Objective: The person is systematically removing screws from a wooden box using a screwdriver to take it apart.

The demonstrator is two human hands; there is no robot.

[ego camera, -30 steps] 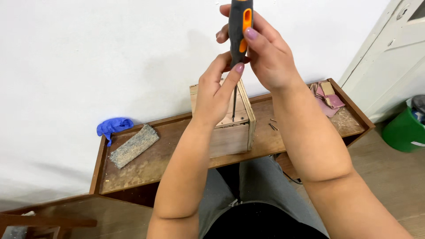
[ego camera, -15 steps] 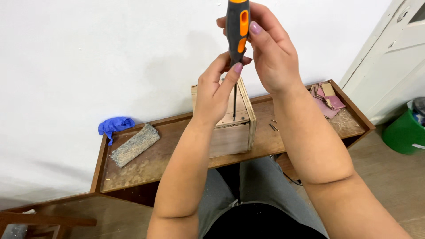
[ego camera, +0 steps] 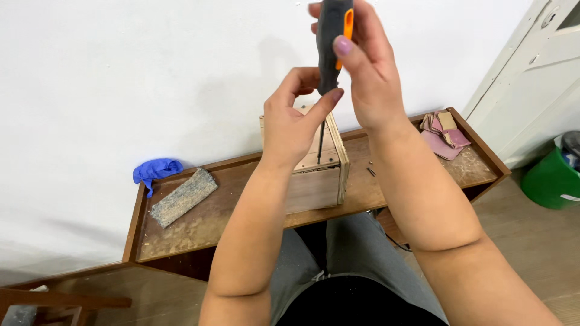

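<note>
Sitting with your grey-trousered knees under a low wooden table (ego camera: 205, 226), you raise both bare hands in front of a white wall. Your right hand (ego camera: 368, 72) is closed around the dark grey and orange handle of a screwdriver (ego camera: 331, 45), thumb pressed on its front, holding the tool upright near the top of the view. Your left hand (ego camera: 293, 121) sits just below it, fingers curled and thumb tip touching the lower end of the handle, where the thin metal shaft runs straight down. The shaft's tip reaches the top of a small wooden box (ego camera: 320, 181) that stands on the table directly beneath your hands; whether it touches a screw there cannot be told. Farther left on the tabletop lies a grey, rough-faced block (ego camera: 183, 196), with a crumpled blue glove (ego camera: 156, 170) just behind it at the wall. At the table's right end rests a small pile of reddish sandpaper pieces (ego camera: 442, 134). Beyond that, a green bucket (ego camera: 551, 180) stands on the floor beside a white door.
</note>
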